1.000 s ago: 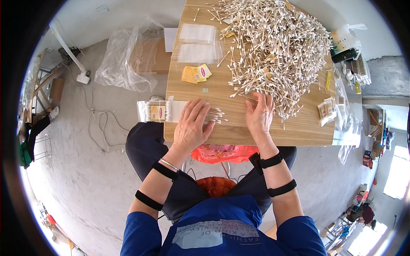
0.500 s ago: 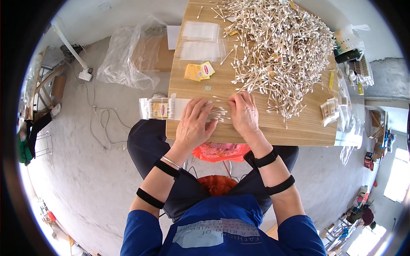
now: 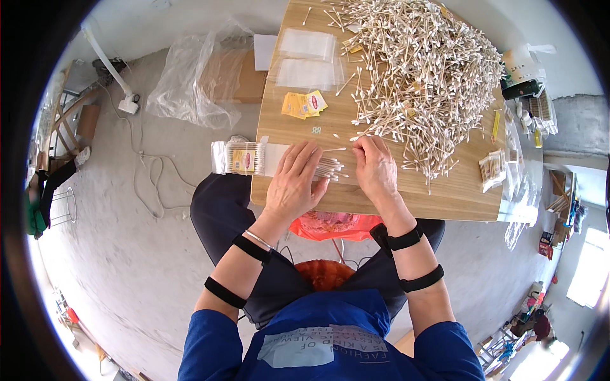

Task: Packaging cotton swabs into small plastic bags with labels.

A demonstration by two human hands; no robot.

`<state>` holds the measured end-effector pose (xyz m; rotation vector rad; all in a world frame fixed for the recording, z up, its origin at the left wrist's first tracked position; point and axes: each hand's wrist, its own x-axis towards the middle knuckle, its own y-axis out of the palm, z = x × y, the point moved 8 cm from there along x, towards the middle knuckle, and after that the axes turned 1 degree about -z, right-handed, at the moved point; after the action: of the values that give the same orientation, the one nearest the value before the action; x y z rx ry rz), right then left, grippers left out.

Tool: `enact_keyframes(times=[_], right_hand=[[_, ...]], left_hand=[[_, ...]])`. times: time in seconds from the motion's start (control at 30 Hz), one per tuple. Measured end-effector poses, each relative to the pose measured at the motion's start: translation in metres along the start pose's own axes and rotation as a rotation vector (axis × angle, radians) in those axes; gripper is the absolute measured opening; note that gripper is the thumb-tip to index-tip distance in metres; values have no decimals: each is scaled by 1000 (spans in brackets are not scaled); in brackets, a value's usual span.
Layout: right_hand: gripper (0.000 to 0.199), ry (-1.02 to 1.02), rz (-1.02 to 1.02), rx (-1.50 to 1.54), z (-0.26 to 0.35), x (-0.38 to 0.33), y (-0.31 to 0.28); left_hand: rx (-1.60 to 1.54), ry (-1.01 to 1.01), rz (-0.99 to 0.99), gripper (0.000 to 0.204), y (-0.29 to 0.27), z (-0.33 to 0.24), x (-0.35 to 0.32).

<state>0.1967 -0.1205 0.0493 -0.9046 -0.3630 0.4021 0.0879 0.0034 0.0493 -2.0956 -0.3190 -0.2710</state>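
Cotton swabs (image 3: 329, 168) sideways, tips rightward, gripped by left hand (image 3: 293, 176), right hand (image 3: 377, 167) grip unclear

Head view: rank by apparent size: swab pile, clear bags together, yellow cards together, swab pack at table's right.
1. swab pile
2. clear bags
3. yellow cards and swab pack: too alike to rank

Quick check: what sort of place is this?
Likely a makeshift workroom: a heap of cotton swabs covers much of a wooden table, translucent plastic sleeves and yellow cards lie left of the heap, and the floor looks like concrete.
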Motion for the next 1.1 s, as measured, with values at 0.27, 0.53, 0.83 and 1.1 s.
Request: enact_keyframes(times=[0.27, 0.53, 0.83, 1.1], right_hand=[[18, -109, 42, -136, 17, 2, 19], [32, -163, 9, -69, 22, -13, 11], [73, -197, 218, -279, 60, -54, 52], [83, -225, 296, -442, 59, -58, 66]], left_hand=[[-5, -16, 5, 61, 1, 1, 0], [-155, -143, -38, 82, -2, 10, -3], [-406, -200, -202, 62, -4, 36, -16], [-391, -195, -215, 55, -8, 34, -14]])
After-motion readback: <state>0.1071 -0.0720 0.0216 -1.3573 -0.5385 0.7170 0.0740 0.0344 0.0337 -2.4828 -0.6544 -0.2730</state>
